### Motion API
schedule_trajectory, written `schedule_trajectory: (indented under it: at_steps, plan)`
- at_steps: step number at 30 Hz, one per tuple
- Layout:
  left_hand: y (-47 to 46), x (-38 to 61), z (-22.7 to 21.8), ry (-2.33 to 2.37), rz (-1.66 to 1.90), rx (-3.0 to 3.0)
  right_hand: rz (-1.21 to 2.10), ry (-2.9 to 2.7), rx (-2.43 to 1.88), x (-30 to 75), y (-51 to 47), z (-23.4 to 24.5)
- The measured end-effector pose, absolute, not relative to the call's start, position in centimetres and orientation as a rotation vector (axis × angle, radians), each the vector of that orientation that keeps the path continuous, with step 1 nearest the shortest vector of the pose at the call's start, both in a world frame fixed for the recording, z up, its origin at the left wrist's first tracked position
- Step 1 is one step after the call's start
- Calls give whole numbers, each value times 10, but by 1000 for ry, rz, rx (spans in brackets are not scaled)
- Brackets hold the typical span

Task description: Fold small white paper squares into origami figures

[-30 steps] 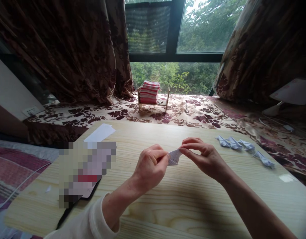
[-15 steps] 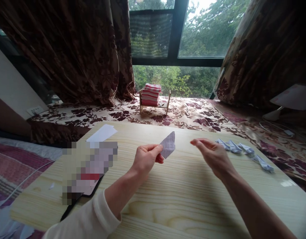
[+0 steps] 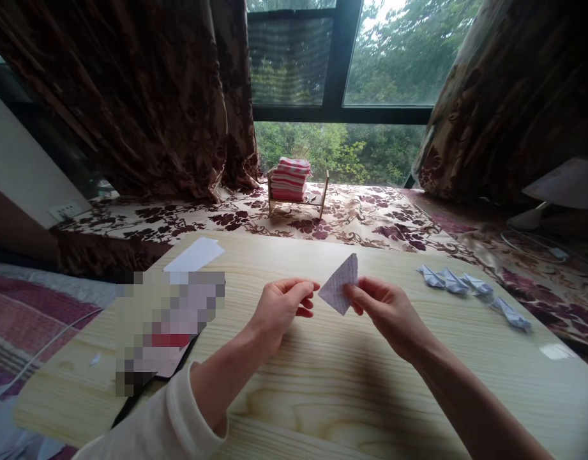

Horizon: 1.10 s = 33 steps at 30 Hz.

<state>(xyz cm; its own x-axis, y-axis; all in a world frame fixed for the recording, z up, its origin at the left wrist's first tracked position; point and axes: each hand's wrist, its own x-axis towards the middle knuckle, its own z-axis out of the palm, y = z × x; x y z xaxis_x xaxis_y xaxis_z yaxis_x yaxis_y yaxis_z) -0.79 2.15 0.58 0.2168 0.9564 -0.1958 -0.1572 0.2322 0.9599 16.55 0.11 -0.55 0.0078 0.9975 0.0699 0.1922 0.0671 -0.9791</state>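
Note:
A folded piece of paper (image 3: 339,284), greyish with faint lines of print, is held up above the table in a pointed, roughly triangular shape. My right hand (image 3: 382,306) pinches its right side between thumb and fingers. Close by its left corner is my left hand (image 3: 281,310), fingers bent and slightly apart with nothing visibly gripped; whether a fingertip touches the corner is hard to tell. Several folded white paper pieces (image 3: 452,281) lie in a slanting row beyond my right hand.
The light wooden table (image 3: 294,409) carries white paper strips (image 3: 194,254) at the back left and a blurred-out flat item (image 3: 173,332) in front of them. A small wooden stand (image 3: 322,198) with stacked pink-striped cloths (image 3: 290,179) is on the window ledge. A lamp (image 3: 564,182) stands right.
The folded paper has passed from my left hand to my right hand and now faces the other way. My right hand moved left to reach it; my left fingers have loosened.

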Motion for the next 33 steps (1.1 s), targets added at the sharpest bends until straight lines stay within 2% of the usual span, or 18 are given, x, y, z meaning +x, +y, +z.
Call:
schedule_trajectory:
  at_steps: [9, 24, 28, 33]
  plan:
    - [20, -4, 1, 1017, 984, 1174, 1076, -1513, -1309, 149, -6, -1]
    - [23, -10, 1, 1073, 877, 1334, 1074, -1382, -1216, 142, -4, -18]
    - [23, -10, 0, 1068, 861, 1294, 958, -1436, -1191, 139, -6, -21]
    - [23, -9, 0, 1067, 877, 1205, 579, -1649, -1184, 139, -7, -23]
